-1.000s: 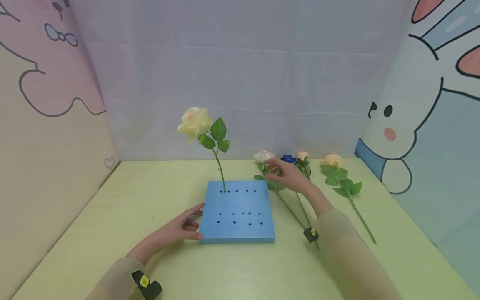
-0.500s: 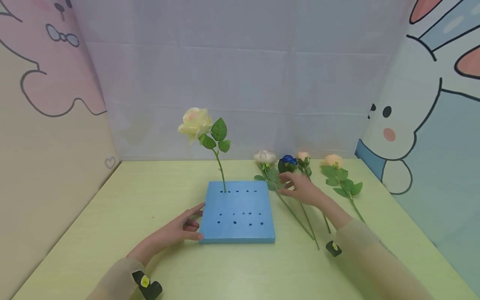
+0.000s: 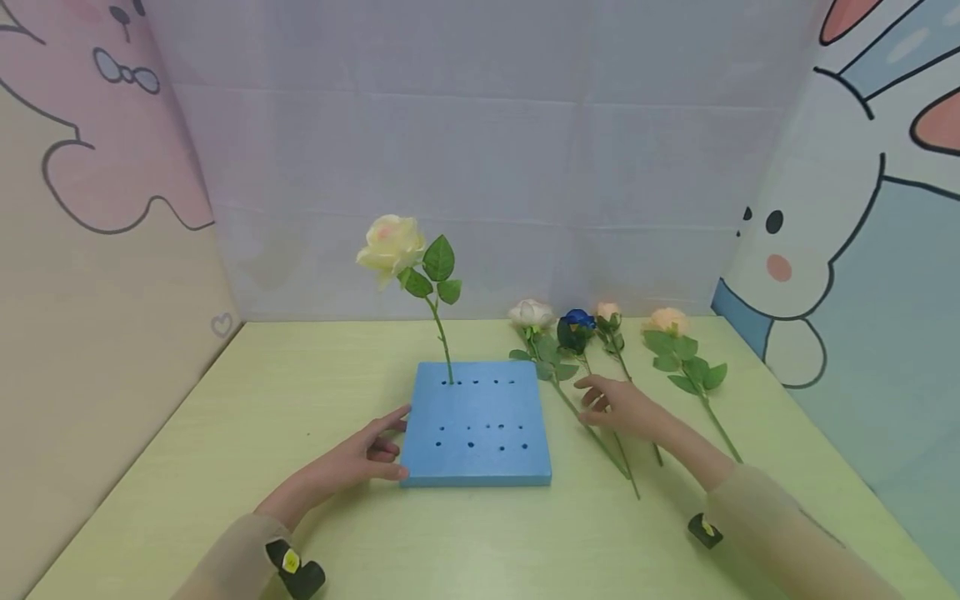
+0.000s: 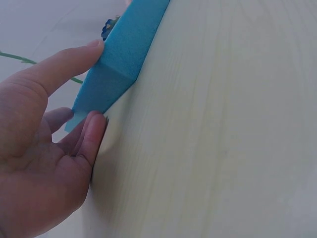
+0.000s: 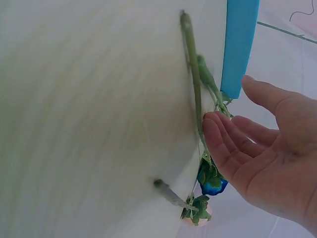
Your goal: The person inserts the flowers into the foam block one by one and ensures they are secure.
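Observation:
A blue foam block (image 3: 487, 404) with rows of small holes lies on the table. One cream-yellow rose (image 3: 392, 248) stands upright, its stem in a hole of the back row. My left hand (image 3: 356, 457) rests against the block's left side, thumb and fingers touching the edge without wrapping round it. To the block's right, my right hand (image 3: 622, 408) hovers over flower stems, fingers loosely bent and nothing in them. Under and beyond it lie a white rose (image 3: 531, 314), a dark blue rose (image 3: 577, 327) and a small peach rose (image 3: 609, 315). In the right wrist view the fingertips are close to a green stem (image 5: 195, 82); contact is unclear.
Farther right lies another peach rose (image 3: 667, 322) with broad leaves, its stem pointing toward the front. The pale table (image 3: 300, 383) meets a plain cloth backdrop (image 3: 480, 167) at the back. Printed cartoon sheets stand at both sides.
My right hand has drawn back from the flower heads toward the front right, down along the stems, uncovering the blue rose. The left hand and the block stay put.

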{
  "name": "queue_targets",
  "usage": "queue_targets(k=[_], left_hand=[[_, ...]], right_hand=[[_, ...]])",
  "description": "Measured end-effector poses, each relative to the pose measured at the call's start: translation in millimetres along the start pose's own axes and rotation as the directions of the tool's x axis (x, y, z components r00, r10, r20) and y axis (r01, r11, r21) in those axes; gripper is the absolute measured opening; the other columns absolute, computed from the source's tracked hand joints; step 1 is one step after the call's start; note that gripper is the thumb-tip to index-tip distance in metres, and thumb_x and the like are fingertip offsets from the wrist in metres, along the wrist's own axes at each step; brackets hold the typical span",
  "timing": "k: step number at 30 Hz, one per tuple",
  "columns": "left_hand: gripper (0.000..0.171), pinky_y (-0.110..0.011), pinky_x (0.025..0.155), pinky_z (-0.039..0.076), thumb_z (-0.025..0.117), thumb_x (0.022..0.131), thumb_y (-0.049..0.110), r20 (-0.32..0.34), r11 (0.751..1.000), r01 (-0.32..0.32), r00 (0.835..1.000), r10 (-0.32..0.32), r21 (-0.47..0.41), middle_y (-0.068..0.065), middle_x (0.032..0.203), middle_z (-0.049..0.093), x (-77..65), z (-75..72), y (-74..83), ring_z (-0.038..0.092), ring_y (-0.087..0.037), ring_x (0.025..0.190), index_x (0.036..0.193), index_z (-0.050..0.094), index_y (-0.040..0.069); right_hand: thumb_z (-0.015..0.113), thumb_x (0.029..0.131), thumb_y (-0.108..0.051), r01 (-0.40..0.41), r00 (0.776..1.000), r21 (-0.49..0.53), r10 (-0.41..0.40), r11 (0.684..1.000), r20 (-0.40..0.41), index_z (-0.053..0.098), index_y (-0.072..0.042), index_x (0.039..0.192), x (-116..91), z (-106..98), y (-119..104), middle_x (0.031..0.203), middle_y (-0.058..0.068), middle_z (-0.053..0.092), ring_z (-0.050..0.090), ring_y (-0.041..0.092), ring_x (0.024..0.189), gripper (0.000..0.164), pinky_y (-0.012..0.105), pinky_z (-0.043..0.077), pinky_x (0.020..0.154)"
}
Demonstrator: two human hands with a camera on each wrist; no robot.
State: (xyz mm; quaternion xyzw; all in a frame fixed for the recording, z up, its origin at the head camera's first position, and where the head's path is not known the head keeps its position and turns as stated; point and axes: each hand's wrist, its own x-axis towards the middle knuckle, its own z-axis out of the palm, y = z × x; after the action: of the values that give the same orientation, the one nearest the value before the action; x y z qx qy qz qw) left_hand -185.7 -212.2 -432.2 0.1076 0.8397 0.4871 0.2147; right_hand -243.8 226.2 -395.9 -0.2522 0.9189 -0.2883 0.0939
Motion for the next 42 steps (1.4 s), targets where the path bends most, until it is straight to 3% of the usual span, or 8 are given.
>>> queue_targets(k=[8, 16, 27, 31, 36, 42], left_hand=[[0.095, -0.041, 0.105, 0.042, 0.078, 0.085, 0.032, 0.01, 1.0, -0.021, 1.0, 0.021, -0.014, -0.012, 0.156, 0.034, 0.7, -1.7, 0.7, 0.049, -0.024, 0.123, 0.159, 0.018, 0.028], [0.095, -0.041, 0.104, 0.043, 0.079, 0.084, 0.031, 0.0, 1.0, -0.029, 1.0, 0.029, -0.003, -0.013, 0.155, 0.036, 1.4, -2.3, 0.9, 0.049, -0.024, 0.12, 0.159, 0.02, 0.026], [0.095, -0.04, 0.104, 0.043, 0.078, 0.085, 0.032, -0.009, 1.0, -0.024, 1.0, 0.024, 0.009, -0.013, 0.154, 0.036, 1.3, -0.6, 0.8, 0.049, -0.023, 0.12, 0.159, 0.02, 0.026], [0.095, -0.043, 0.106, 0.042, 0.078, 0.085, 0.031, -0.006, 1.0, -0.016, 1.0, 0.016, -0.005, -0.013, 0.155, 0.035, 0.2, -0.2, 2.8, 0.049, -0.024, 0.122, 0.159, 0.019, 0.026], [0.095, -0.043, 0.107, 0.041, 0.077, 0.086, 0.031, 0.002, 1.0, -0.021, 1.0, 0.021, -0.008, -0.013, 0.157, 0.034, -0.1, -0.6, 3.5, 0.049, -0.024, 0.124, 0.159, 0.018, 0.027], [0.095, -0.042, 0.107, 0.042, 0.077, 0.086, 0.032, 0.006, 1.0, -0.024, 1.0, 0.024, -0.004, -0.013, 0.157, 0.033, 0.1, -1.1, 2.3, 0.049, -0.024, 0.124, 0.159, 0.017, 0.028]], right_hand=[[0.072, 0.09, -0.016, -0.029, 0.999, 0.03, 0.029, 0.999, 0.015, 0.051, 0.004, 0.135, -19.2, 5.1, 1.2, 0.106, 0.012, 0.066, 0.066, 0.021, 0.093, 0.054, 0.03, 0.055, 0.078], [0.073, 0.085, -0.005, -0.025, 0.999, 0.056, 0.023, 0.998, 0.03, 0.049, 0.006, 0.136, -23.1, 13.3, -2.5, 0.102, 0.013, 0.062, 0.061, 0.013, 0.084, 0.057, 0.023, 0.052, 0.07], [0.071, 0.082, -0.003, -0.066, 0.994, 0.08, 0.059, 0.995, 0.088, 0.054, 0.006, 0.132, -22.6, 12.8, -7.3, 0.091, 0.005, 0.065, 0.057, 0.011, 0.078, 0.053, 0.025, 0.048, 0.066], [0.068, 0.086, -0.007, -0.089, 0.985, 0.163, 0.062, 0.983, 0.164, 0.049, 0.006, 0.138, -22.5, 9.3, -1.9, 0.084, 0.003, 0.066, 0.055, 0.011, 0.068, 0.057, 0.025, 0.047, 0.061], [0.069, 0.09, -0.011, -0.139, 0.968, 0.299, 0.065, 0.944, 0.244, 0.041, 0.007, 0.144, -23.4, 3.7, 3.3, 0.087, 0.008, 0.067, 0.058, 0.017, 0.065, 0.064, 0.031, 0.052, 0.058], [0.073, 0.088, -0.015, -0.139, 0.976, 0.284, 0.082, 0.949, 0.204, 0.048, 0.007, 0.139, -21.8, 4.0, 2.5, 0.085, 0.008, 0.068, 0.06, 0.016, 0.058, 0.061, 0.032, 0.054, 0.055]])
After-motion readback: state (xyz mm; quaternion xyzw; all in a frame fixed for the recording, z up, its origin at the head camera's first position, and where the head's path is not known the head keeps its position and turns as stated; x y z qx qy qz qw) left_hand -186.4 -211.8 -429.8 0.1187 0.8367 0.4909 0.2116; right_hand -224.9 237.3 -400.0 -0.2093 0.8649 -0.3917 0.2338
